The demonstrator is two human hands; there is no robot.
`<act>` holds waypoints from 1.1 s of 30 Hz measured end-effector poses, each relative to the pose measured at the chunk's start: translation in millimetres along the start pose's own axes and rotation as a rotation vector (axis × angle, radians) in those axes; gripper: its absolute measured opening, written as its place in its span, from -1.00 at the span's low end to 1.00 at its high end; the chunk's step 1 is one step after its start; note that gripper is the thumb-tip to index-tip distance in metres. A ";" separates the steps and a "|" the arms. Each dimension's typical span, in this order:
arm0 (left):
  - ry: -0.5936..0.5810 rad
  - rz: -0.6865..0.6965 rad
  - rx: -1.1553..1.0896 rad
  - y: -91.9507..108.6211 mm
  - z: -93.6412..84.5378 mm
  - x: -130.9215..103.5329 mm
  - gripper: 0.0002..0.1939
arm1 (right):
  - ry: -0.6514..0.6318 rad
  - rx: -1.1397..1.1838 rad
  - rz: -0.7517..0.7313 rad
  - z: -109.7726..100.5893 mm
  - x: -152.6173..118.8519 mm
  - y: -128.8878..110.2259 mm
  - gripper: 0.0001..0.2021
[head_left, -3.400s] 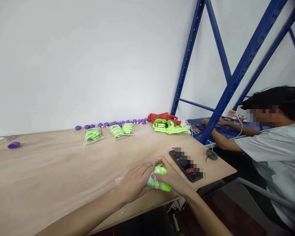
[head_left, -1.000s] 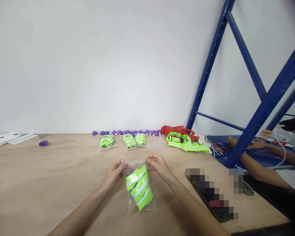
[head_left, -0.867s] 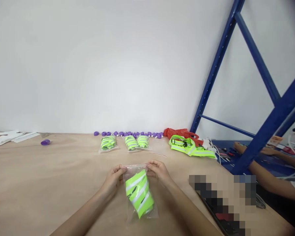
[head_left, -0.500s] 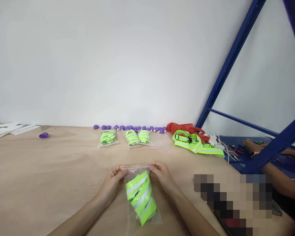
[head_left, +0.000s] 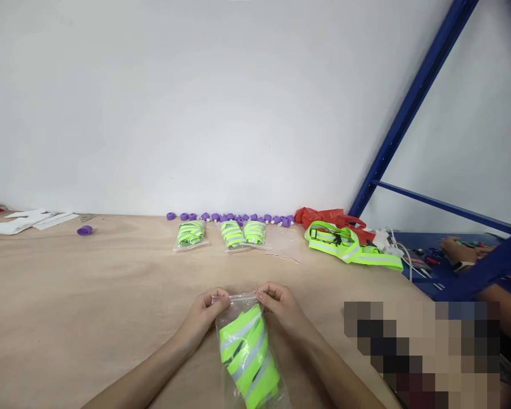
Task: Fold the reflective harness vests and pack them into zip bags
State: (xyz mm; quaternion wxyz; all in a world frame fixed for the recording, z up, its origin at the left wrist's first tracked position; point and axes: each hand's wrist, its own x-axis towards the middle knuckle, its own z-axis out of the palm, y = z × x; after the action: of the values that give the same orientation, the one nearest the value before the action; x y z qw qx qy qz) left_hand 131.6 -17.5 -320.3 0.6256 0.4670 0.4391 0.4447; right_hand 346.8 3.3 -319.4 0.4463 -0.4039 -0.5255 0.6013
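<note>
Between my hands hangs a clear zip-top bag (head_left: 251, 355) with a folded neon-yellow reflective strap inside, grey stripes running across it. My left hand (head_left: 207, 311) pinches the top left corner of the bag between thumb and fingers. At the top right corner, my right hand (head_left: 281, 305) has the same kind of pinch. The zip edge stretches nearly level between the two thumbs. The bag's lower end runs out of the bottom of the view.
Several filled bags (head_left: 191, 234) lie farther back, before a row of purple caps (head_left: 242, 218). Loose reflective straps (head_left: 349, 247) and a red plastic bag (head_left: 323, 217) lie back right. A blue metal frame (head_left: 413, 102) stands right; beyond it is another person's hand (head_left: 455, 251).
The bag with the strap sits slightly lower in view, and my left hand has shifted a little right along its top edge. The background has shifted slightly right.
</note>
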 end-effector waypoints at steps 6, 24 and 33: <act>0.035 0.007 0.056 1.3 8.0 -4.5 -0.45 | -0.089 -0.085 0.007 5.3 -2.9 0.4 -0.58; -0.054 0.092 -0.004 -4.5 6.6 -2.0 -0.43 | -0.124 -0.184 0.002 -2.8 -6.8 -6.6 -0.60; -0.062 0.105 0.050 -12.2 5.4 1.7 -0.51 | -0.140 -0.242 -0.031 -1.3 -6.1 -0.3 -0.58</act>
State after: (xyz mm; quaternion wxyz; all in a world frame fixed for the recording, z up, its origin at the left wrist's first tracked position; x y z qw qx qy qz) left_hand 139.0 -18.9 -331.5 0.6028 0.5187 0.4053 0.4509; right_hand 349.8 -2.2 -319.2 0.3657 -0.4037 -0.6303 0.5532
